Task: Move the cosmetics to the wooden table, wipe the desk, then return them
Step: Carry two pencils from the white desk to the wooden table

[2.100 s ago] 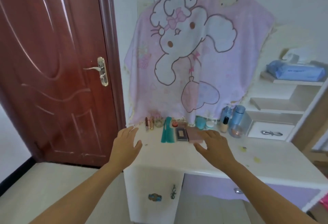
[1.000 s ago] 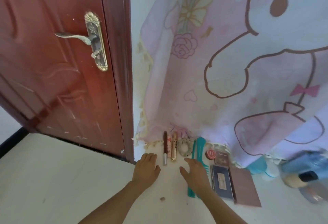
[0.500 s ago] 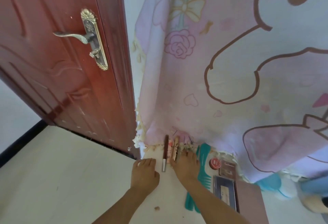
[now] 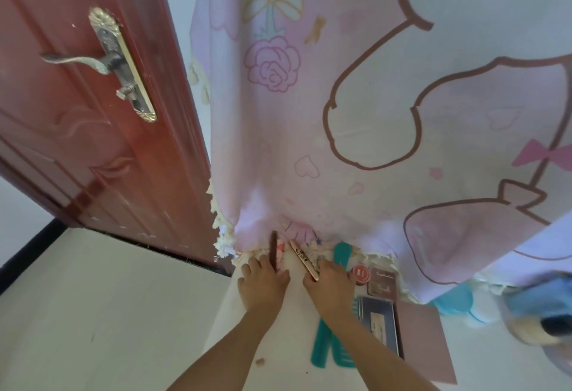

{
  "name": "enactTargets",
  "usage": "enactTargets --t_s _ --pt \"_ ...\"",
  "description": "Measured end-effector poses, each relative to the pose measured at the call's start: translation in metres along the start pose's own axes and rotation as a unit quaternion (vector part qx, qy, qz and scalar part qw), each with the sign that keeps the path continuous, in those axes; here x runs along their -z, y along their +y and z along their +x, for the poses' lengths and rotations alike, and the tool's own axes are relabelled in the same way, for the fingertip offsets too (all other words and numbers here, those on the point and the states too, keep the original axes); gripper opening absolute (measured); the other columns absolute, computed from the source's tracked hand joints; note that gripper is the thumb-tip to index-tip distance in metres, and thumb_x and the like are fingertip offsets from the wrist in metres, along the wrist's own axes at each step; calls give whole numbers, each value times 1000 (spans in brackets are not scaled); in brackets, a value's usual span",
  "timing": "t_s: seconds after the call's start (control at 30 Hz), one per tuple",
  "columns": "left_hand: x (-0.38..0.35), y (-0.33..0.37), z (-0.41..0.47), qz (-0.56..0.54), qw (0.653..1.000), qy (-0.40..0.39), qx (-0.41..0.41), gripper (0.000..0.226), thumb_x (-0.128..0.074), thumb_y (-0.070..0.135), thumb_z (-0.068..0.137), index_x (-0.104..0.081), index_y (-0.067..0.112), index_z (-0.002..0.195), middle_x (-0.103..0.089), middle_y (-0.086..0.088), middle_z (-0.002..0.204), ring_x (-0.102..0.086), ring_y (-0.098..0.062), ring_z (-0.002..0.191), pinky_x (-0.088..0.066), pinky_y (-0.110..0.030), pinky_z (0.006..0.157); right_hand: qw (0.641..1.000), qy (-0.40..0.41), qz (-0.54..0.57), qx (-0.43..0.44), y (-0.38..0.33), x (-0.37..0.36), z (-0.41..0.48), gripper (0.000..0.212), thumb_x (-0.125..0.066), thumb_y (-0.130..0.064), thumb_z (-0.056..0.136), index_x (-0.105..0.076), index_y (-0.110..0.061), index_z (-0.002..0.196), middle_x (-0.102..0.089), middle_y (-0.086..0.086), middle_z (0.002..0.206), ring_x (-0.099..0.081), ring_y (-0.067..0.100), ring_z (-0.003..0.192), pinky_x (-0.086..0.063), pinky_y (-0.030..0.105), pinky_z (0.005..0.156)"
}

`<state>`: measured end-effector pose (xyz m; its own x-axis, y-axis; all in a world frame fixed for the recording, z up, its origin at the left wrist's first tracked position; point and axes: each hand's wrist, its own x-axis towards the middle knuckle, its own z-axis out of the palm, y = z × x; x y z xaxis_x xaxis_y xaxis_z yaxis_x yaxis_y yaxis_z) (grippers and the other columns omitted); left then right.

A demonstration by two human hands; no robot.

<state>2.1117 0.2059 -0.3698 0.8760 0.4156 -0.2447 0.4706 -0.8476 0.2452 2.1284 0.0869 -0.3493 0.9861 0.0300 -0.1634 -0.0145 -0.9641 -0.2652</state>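
At the far left corner of the white desk [image 4: 278, 344], against the fringe of the hanging pink cartoon blanket [image 4: 371, 143], the left hand [image 4: 263, 285] closes its fingers on a slim dark brown stick [image 4: 273, 250], with a pale pink printed tube [image 4: 280, 251] touching it; whether that tube is also gripped I cannot tell. Just beside it, the right hand [image 4: 329, 287] holds a rose-gold slender tube [image 4: 304, 259] tilted up off the desk, pinched at its lower end.

Risks, as I judge them: the thin sticks could roll or slip from a shallow pinch and drop off the near desk edge to the floor; lifting them could snag the blanket's fringe and drag it over the rest.

Counted from left: one dark stick, one pink tube, one rose-gold tube, one teal plastic comb [image 4: 328, 347] partly under the right forearm, one round red tin [image 4: 361, 273], one small brown compact [image 4: 382, 285], one dark rectangular palette [image 4: 379, 325], one dusty-pink flat card [image 4: 424, 341]. Blurred blue containers [image 4: 544, 307] at far right cannot be counted.
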Motion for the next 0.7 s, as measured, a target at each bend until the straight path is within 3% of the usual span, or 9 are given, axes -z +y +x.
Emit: enactTargets --t_s 0.13,0.27,0.7 --pt "5 1 8 -43 999 -23 9 34 -45 30 86 -46 10 113 -48 -7 116 -46 -23 107 -43 -31 80 999 -16 -38 21 6 -1 -3 29 -41 -33 87 -53 -15 108 -60 1 103 -51 19 99 -32 34 88" --pt "12 -1 10 -66 997 -40 8 34 -48 26 85 -47 8 114 -48 -8 119 -46 -23 109 -42 -31 80 997 -31 -68 27 4 -2 -4 34 -40 -30 88 -49 -13 117 -59 3 111 -50 20 105 -32 36 91" --pt "19 -15 -2 -91 992 -89 7 26 -40 18 93 -51 2 110 -49 -13 115 -54 -29 103 -44 -34 81 994 -66 -79 25 -5 0 -13 22 -44 -23 82 -52 -14 100 -62 4 102 -54 22 99 -32 36 86"
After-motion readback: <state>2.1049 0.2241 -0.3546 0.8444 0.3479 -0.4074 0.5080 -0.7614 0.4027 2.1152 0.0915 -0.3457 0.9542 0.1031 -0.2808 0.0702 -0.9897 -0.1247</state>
